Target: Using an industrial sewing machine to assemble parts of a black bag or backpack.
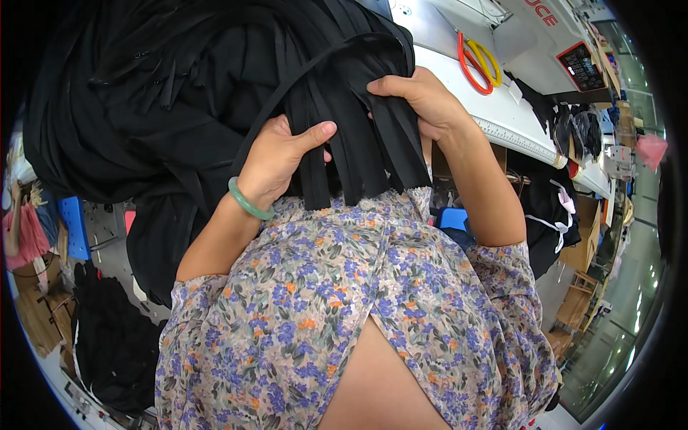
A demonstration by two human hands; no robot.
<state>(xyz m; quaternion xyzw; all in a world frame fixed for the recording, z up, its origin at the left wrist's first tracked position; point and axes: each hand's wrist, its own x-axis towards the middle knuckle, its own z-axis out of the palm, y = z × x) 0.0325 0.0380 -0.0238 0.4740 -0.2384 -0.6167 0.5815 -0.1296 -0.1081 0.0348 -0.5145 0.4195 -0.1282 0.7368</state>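
Note:
A large pile of black fabric (186, 64) with long narrow strips and small zipper pulls fills the upper left. My left hand (288, 154), below a pale green bangle (247, 201) on the wrist, is closed on the strips, thumb lying across their front. My right hand (419, 104) grips the same hanging black strips (358, 158) higher and to the right, thumb on top. The fingers of both hands are partly hidden behind the fabric. The strips' cut ends hang over my flowered top.
A white sewing machine table (448, 68) at upper right holds red-and-yellow scissors (473, 64) and a long ruler (516, 140). A blue plastic stool (72, 226) stands at left, above dark fabric (107, 344). More dark bundles (573, 129) lie at right.

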